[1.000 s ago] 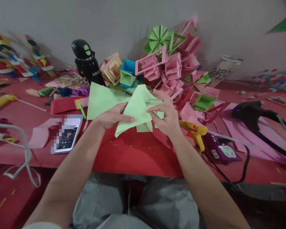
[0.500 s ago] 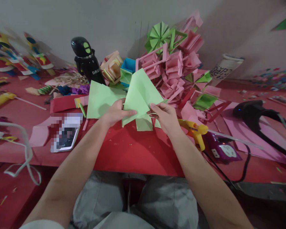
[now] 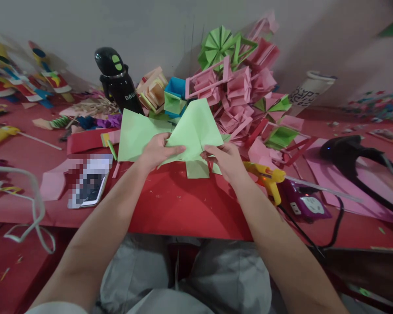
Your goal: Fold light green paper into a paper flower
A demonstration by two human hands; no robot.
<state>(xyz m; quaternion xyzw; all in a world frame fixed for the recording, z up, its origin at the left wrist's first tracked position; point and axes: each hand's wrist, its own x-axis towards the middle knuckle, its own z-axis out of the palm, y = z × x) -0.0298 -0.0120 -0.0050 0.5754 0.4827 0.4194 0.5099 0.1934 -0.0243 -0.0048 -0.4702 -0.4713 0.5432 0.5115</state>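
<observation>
Between my hands, above the red tabletop (image 3: 183,205), a light green sheet of paper (image 3: 194,126) is partly folded, its top coming to a blunt point. My left hand (image 3: 159,150) grips its left lower edge, thumb on the front and fingers behind. At the lower right edge, my right hand (image 3: 224,157) pinches the paper between thumb and fingers. Another flat green sheet (image 3: 136,137) lies behind my left hand. A small green piece (image 3: 198,169) lies on the table just below the held paper.
A black bottle (image 3: 119,85) stands behind the green sheets. Pink folded-paper pieces (image 3: 239,85) are heaped at the back. To the right are a yellow glue gun (image 3: 270,176) and a purple power strip (image 3: 308,205); a phone (image 3: 93,185) lies left.
The held green sheet has turned and tilted; its peak has shifted slightly right and its lower left corner has swung outward. Both hands keep their hold.
</observation>
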